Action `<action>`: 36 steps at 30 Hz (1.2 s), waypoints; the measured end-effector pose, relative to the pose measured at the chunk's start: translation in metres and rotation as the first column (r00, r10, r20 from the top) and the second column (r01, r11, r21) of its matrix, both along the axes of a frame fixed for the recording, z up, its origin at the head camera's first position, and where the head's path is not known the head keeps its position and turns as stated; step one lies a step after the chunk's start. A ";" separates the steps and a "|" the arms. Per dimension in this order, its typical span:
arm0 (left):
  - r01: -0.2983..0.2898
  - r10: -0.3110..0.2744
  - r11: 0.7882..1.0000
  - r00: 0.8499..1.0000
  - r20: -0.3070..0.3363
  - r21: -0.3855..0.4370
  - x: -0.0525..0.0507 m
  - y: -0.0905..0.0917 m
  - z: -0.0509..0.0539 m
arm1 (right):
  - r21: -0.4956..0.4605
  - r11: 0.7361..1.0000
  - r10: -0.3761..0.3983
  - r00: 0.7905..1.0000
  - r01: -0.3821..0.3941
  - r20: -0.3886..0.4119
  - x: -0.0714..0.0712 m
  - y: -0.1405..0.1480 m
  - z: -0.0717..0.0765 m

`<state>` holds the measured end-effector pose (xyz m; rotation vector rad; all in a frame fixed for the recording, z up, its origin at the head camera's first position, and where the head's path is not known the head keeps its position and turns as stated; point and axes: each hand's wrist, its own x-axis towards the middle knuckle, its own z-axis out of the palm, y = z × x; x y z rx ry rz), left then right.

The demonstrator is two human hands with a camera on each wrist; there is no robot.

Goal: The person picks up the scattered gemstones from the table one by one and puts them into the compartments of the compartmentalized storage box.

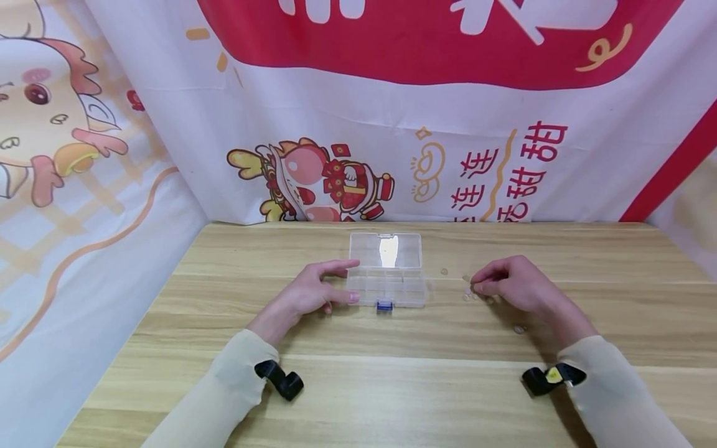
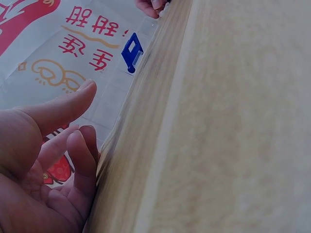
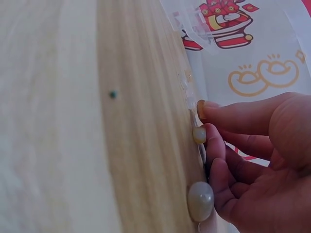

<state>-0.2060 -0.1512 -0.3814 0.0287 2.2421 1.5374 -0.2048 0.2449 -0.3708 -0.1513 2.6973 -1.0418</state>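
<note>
An open clear compartment box [image 1: 385, 288] with a blue latch [image 1: 384, 306] lies on the table, its lid [image 1: 364, 249] laid back. My left hand [image 1: 307, 291] rests at the box's left side, thumb and index finger spread and touching its edge; in the left wrist view, the thumb of this hand [image 2: 43, 165] extends over the box. To the right, my right hand [image 1: 518, 285] reaches down among small pale pieces [image 1: 467, 297]. In the right wrist view, thumb and fingertips of this hand [image 3: 262, 141] pinch a small amber piece [image 3: 200, 109]; another yellowish piece [image 3: 199, 134] lies just below.
A rounded translucent piece [image 3: 200, 201] lies near my right fingers. Another clear piece [image 1: 519, 329] lies closer to the front, and one [image 1: 444, 271] lies between box and hand. A printed cloth [image 1: 336, 99] hangs behind the wooden table [image 1: 392, 386].
</note>
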 end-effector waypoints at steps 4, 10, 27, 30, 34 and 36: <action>0.001 -0.001 1.000 1.000 -0.002 0.005 0.000 0.000 0.000 | 0.000 1.000 0.005 1.000 -0.005 -0.016 0.001 -0.002 0.001; 0.000 0.000 1.000 1.000 -0.003 0.011 0.000 0.000 0.000 | -0.013 1.000 -0.029 1.000 0.029 -0.010 0.002 -0.010 0.004; 0.000 0.000 1.000 1.000 -0.009 0.007 0.000 0.001 0.000 | -0.062 0.996 -0.058 0.998 0.059 0.009 0.009 -0.030 0.011; 0.004 -0.004 1.000 1.000 -0.008 0.009 -0.001 0.001 0.001 | -0.061 0.996 -0.061 0.998 0.060 -0.002 0.009 -0.032 0.011; 0.005 -0.005 1.000 1.000 -0.005 0.003 -0.001 0.001 0.000 | -0.067 0.996 -0.057 0.998 0.056 -0.015 0.009 -0.037 0.011; 0.002 -0.002 1.000 1.000 -0.003 -0.002 0.000 0.000 0.000 | -0.071 0.996 -0.054 0.998 0.053 -0.022 0.009 -0.039 0.011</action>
